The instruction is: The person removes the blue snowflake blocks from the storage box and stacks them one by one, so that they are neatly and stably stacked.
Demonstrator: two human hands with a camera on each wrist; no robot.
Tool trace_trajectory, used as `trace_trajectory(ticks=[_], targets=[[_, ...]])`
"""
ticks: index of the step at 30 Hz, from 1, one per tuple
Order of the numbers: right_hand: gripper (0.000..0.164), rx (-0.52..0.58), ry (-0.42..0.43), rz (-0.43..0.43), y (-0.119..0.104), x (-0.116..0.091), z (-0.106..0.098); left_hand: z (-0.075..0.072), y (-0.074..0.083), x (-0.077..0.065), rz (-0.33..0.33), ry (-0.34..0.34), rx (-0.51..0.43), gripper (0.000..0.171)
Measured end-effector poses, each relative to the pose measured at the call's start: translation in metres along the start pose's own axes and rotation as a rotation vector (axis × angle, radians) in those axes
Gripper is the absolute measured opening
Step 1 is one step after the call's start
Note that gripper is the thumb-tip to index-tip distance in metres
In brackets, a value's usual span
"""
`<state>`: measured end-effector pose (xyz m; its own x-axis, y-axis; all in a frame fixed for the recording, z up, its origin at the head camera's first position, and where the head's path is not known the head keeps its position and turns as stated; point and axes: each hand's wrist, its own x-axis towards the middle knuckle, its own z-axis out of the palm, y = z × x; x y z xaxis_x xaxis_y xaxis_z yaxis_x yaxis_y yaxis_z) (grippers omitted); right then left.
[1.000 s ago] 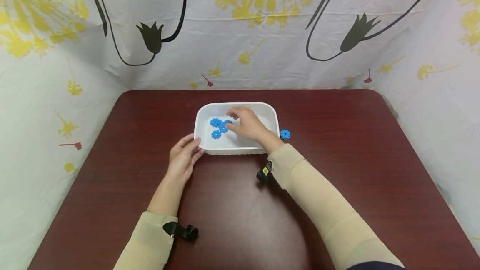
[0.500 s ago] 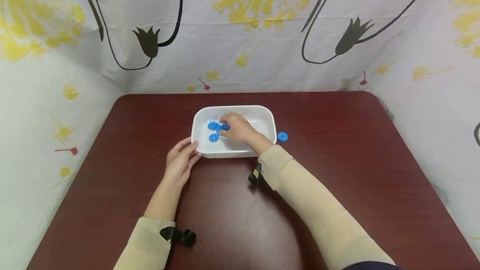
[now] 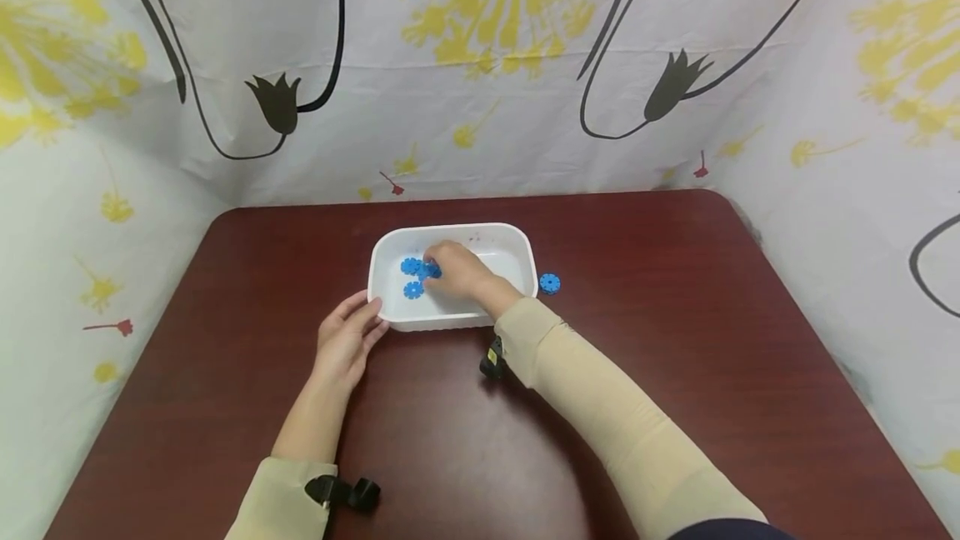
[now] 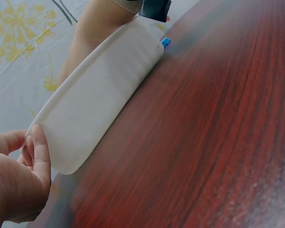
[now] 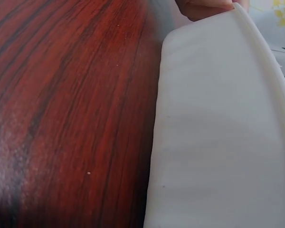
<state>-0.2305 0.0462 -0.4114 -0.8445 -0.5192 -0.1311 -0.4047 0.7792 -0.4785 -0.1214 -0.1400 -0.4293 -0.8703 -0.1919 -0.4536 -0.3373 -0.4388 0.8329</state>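
A white plastic tray [image 3: 442,323] sits on the table, its outer wall [image 4: 95,99] filling much of both wrist views. My left hand [image 3: 342,344] grips its near left corner, thumb at the rim and fingers against the outside. Inside the tray, toward the left, lie several blue notched plastic discs [image 3: 413,290]. My right hand [image 3: 461,277] reaches in over the right side, thumb and fingertips pinching a blue notched disc [image 3: 433,271] at the edge of the cluster. The tray wall hides this hand's fingers from the right wrist view.
More blue notched discs [image 3: 550,283] lie in a small stack on the table, just outside the tray's right end. The dark red wooden table [image 3: 675,315] reaches back to a white patterned cloth [image 3: 480,165]. Black camera mounts [image 3: 345,492] are strapped on both wrists.
My right hand has lowered into the tray, and its fingers have closed in on a blue disc among the cluster. My left hand keeps its hold on the corner. The head view has shifted slightly.
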Motion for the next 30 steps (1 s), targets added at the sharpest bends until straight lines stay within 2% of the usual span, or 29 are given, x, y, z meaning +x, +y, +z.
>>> trace_trajectory(ticks=[5, 18, 26, 30], targets=[[0.046, -0.033, -0.021, -0.002, -0.002, 0.0, 0.0041, -0.0023, -0.0018, -0.0016, 0.002, 0.006, -0.001, 0.043], [0.042, -0.016, -0.036, -0.01, 0.004, 0.0031, 0.0077, -0.0017, -0.0007, -0.0001, 0.004, 0.008, -0.008, 0.046], [0.028, -0.017, -0.019, 0.023, 0.0059, 0.0042, 0.0078, -0.0007, -0.0002, 0.0002, 0.006, 0.003, -0.016, 0.046], [0.033, -0.008, -0.027, 0.042, 0.005, 0.0036, 0.006, -0.0003, 0.0, 0.0, 0.01, 0.003, -0.018, 0.045]])
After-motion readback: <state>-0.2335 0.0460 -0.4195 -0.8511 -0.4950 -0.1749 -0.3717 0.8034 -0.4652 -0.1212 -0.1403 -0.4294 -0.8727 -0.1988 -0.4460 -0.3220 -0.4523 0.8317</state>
